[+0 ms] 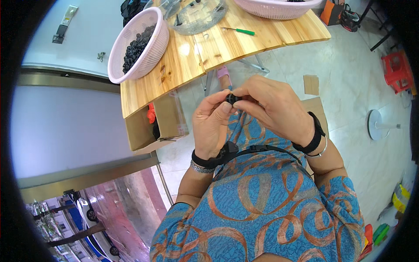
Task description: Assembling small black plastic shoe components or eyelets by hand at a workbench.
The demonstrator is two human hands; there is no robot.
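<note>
Between the fingertips of both hands is a small round black part, held up in front of my lap, short of the table's near edge. My left hand pinches it from the left with thumb and forefinger. From the right, my right hand closes thumb and forefinger on its other side. The fingers cover much of the part, so its exact kind cannot be made out. A pink basket on the table's left holds a heap of small black parts.
On the wooden table lie a green-handled thin tool and a clear round tray with a few black pieces. Another pink basket stands at the back right. Below the table is a cardboard box. A red stool stands far right.
</note>
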